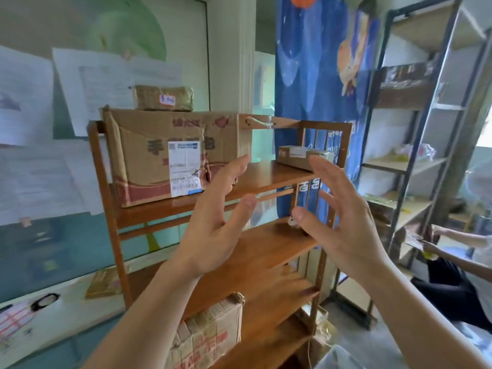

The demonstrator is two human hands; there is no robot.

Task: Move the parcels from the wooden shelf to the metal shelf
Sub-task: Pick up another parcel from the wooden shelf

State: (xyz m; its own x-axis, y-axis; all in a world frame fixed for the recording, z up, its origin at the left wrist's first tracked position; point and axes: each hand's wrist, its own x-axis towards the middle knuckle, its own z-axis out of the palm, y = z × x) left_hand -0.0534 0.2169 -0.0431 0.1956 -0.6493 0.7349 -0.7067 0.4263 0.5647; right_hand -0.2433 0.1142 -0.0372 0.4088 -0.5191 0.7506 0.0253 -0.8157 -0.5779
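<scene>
Before wooden shelf point(269, 179) — big carton point(170, 155), empty hands.

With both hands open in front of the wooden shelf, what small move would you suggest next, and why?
Probably reach both hands forward to the small flat box at the right end of the top board. The left hand and right hand are open, empty and facing each other, roughly a box-width apart, just below and in front of it. The big cardboard box sits further left.
</scene>
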